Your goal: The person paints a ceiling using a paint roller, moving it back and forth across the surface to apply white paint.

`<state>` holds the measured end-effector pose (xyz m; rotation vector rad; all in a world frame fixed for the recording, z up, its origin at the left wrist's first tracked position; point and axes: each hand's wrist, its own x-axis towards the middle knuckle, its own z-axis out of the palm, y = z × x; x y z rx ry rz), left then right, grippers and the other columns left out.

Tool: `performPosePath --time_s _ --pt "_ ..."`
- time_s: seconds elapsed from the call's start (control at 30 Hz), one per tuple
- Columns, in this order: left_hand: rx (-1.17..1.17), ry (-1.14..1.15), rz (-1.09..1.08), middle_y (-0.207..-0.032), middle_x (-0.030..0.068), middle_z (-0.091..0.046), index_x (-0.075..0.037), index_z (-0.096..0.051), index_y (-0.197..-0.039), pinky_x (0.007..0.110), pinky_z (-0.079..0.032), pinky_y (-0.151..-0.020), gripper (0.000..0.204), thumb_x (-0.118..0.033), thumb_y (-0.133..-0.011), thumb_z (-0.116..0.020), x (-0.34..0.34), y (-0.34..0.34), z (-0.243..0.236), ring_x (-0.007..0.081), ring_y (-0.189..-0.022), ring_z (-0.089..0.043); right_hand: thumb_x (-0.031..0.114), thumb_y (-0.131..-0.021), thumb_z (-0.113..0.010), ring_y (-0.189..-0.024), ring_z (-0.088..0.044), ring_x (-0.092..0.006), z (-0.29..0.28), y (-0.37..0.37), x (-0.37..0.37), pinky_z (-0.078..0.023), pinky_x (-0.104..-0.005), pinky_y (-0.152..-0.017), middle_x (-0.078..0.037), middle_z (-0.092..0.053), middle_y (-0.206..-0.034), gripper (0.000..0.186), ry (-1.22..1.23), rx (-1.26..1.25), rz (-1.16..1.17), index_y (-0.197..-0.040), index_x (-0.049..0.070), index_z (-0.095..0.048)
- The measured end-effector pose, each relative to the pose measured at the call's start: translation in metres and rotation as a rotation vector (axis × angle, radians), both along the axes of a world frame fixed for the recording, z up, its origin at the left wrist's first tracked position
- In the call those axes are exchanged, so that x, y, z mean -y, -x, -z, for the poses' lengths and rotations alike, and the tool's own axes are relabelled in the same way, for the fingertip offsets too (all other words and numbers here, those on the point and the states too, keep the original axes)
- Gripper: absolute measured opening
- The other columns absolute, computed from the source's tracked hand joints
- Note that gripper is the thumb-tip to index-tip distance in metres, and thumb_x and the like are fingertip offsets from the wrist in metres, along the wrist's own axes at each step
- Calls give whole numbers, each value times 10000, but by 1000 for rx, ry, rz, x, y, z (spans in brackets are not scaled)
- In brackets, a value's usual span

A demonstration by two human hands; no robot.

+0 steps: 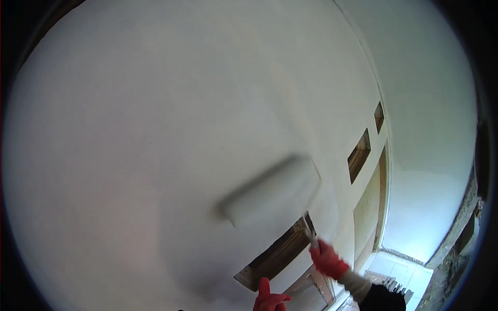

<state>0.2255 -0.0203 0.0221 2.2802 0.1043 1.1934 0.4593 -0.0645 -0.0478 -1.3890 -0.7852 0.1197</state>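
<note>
A white paint roller (pixel 270 191), blurred by motion, lies against the pale wall (pixel 145 114), just above a dark rectangular recess (pixel 276 248). My right hand (pixel 328 259), in a red glove, is closed on the roller's handle (pixel 311 236) at the lower right. My left hand (pixel 268 297), also red-gloved, is at the bottom edge below the recess, with its index finger stretched up and thumb out to the side; nothing shows in it. Whether it touches the wall I cannot tell.
Two smaller recesses (pixel 359 155) (pixel 378 116) and a doorway with a pale panel (pixel 367 212) run along the right of the wall. A side wall (pixel 425 129) meets it there. Below are white tiles (pixel 415 280), several grey slats (pixel 397 286) and rough rubble-like edging (pixel 451 259).
</note>
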Motion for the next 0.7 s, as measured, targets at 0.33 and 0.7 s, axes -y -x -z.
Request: performPosePath --time_s 0.33,0.7 --pt "37 -6 28 -856 121 -603 -34 -550 -892 563 -237 -1111 111 -57 -933 -449 -3 3 -2 305 -885 -581 365 -937 -461 -390 -443 -144 -258 -88 -26 -392 -311 -375 -27 -491 -570 345 -161 63 -27 -865 41 -556" --pt "-40 -8 14 -820 116 -590 -35 -534 -943 580 -192 -1124 93 -4 -903 -456 -17 36 3 272 -835 -579 262 -923 -503 -607 -567 -149 34 -31 10 -455 -332 -554 -69 -563 -638 246 160 -246 44 -911 30 -584"
